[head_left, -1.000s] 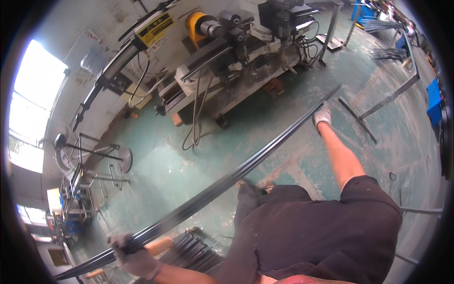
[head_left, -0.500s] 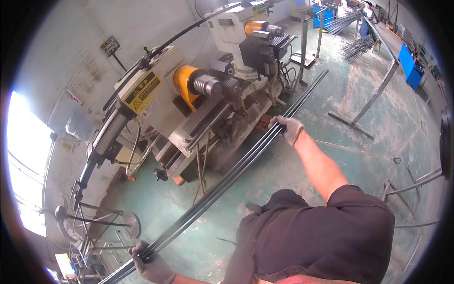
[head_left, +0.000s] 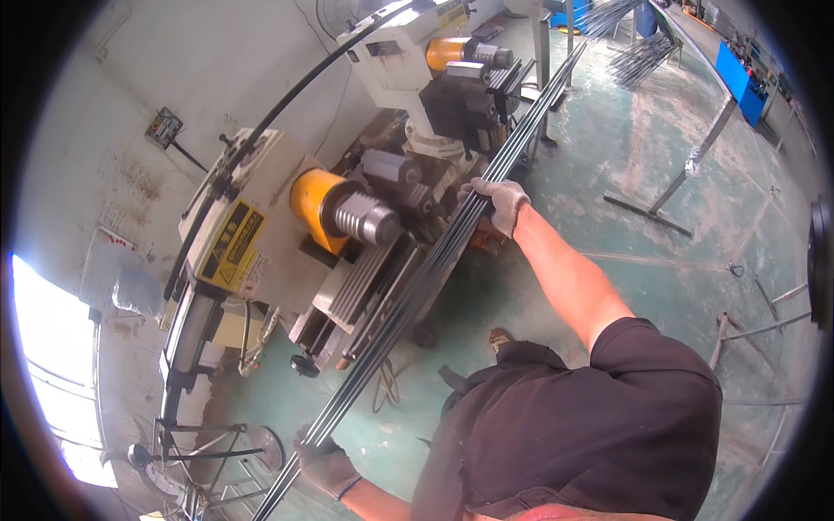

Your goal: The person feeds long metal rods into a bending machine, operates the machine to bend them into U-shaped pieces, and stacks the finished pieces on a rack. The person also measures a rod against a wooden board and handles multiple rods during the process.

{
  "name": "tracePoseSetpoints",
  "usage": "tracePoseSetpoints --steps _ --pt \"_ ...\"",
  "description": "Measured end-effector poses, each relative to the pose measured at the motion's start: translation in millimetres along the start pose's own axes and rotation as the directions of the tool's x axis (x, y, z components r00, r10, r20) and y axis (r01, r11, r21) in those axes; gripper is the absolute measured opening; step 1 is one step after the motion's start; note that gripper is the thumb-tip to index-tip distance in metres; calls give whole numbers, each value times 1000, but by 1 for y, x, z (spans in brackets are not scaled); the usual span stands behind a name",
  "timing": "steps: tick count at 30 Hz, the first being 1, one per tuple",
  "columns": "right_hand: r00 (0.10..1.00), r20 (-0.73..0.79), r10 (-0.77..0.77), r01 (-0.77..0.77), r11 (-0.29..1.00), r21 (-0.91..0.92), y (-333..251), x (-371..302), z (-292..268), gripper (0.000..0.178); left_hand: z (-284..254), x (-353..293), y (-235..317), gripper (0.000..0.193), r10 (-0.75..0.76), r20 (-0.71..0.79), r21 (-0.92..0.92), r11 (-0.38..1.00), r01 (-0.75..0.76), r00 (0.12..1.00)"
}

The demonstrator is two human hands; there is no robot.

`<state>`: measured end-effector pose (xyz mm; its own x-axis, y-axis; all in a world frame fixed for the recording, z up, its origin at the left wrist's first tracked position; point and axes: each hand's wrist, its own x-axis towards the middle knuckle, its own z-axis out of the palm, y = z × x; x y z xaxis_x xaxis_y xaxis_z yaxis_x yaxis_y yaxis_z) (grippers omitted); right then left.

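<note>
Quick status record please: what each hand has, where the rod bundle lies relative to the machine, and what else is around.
left hand: gloved, gripping the near end of the rod bundle
right hand: gloved, gripping the bundle farther along, beside the machine
rod bundle: long dark metal rods, running diagonally along the machine's front side
machine: grey body, yellow cylindrical parts, clamps beside the rods
floor: green, worn
metal stand: right of the machine, apart from the rods

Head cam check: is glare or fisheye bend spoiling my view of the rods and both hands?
Head view: blown-out window glare low left only; the bundle of long metal rods reads sharp but bows with the fisheye; right hand clear, left hand near the dark rim, slightly soft.
</note>
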<state>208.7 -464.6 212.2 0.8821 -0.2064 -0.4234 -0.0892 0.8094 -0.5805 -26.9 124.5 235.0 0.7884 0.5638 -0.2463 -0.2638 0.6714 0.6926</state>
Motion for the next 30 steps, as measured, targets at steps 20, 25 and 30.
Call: tracePoseSetpoints --steps 20,25,30 --pt "1000 -27 -15 11 990 -138 -102 225 39 25 36 106 -75 27 -32 -157 -6 999 31 987" --pt "983 -120 -141 125 984 -131 -109 228 26 24 47 123 -97 26 -27 -159 35 999 33 987" --pt "968 -186 -168 101 940 -324 -49 175 56 30 50 121 -96 29 18 -185 116 993 4 983"
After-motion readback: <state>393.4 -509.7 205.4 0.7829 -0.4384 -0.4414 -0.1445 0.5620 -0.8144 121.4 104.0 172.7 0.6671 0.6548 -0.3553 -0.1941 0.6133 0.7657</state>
